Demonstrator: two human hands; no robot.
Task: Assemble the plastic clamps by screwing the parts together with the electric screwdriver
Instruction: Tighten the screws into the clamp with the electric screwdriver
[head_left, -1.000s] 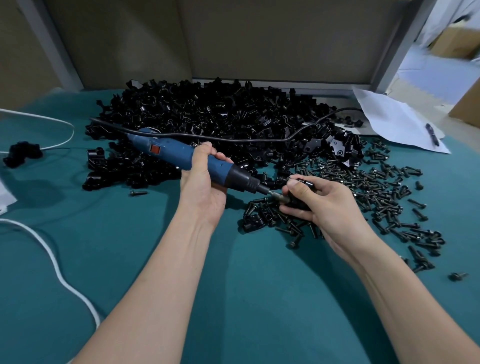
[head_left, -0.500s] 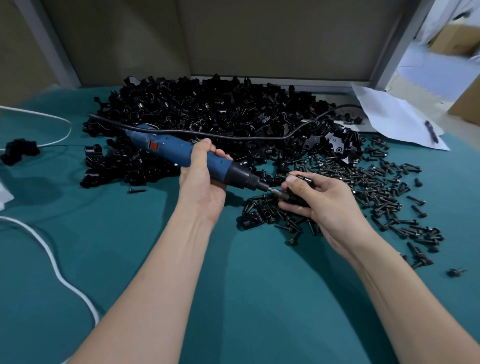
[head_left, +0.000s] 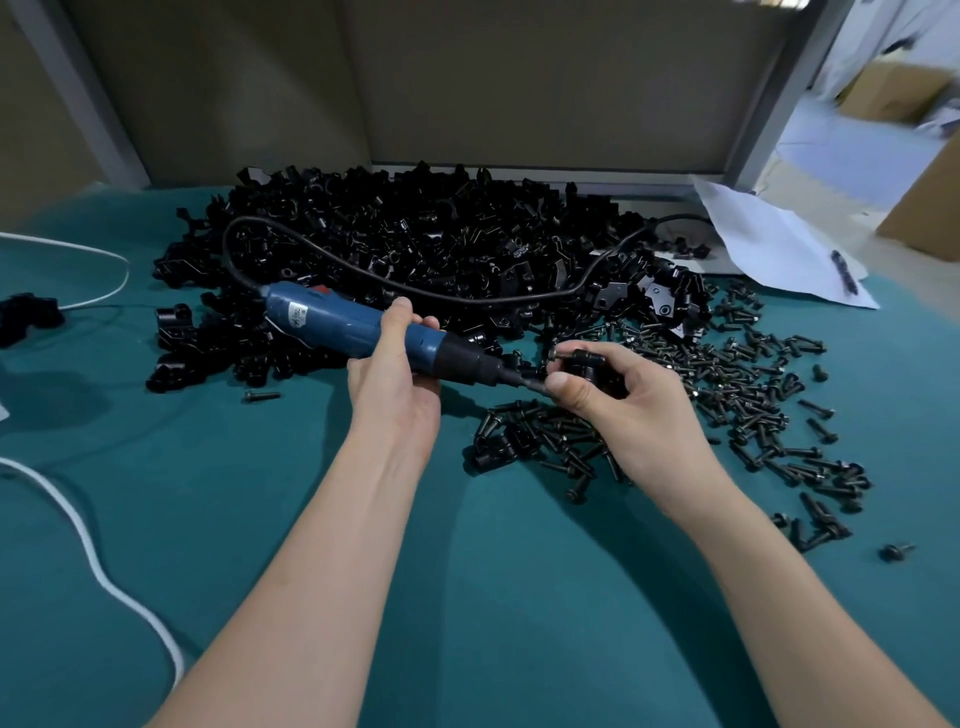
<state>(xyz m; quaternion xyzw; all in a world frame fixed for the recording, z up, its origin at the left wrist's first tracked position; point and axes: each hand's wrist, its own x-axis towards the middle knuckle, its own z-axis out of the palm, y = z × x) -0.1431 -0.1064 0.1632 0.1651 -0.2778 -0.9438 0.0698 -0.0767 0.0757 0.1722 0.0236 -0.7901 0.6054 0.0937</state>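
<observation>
- Rolled since a second ago, the electric screwdriver (head_left: 353, 327) now shows its label; the left hand (head_left: 395, 384) is wrapped around its barrel.
- Right hand (head_left: 634, 410) pinches a black clamp (head_left: 584, 364) at the bit tip, and the two seem to be touching.
- Loose screws (head_left: 753, 389) lie near the right hand on the table (head_left: 208, 493).

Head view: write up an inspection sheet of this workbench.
Surface: teal table cover.
Job's things: blue electric screwdriver; black clamp at its bit; pile of clamp parts behind; screws scattered right.
Clutter: white paper with a pen, far right; black part at left edge.
Hands: left hand grips the screwdriver; right hand holds the clamp.
Cables: black cord loops over the pile; white cable at left.
Surroundings: beige partition behind; cardboard boxes at right.
</observation>
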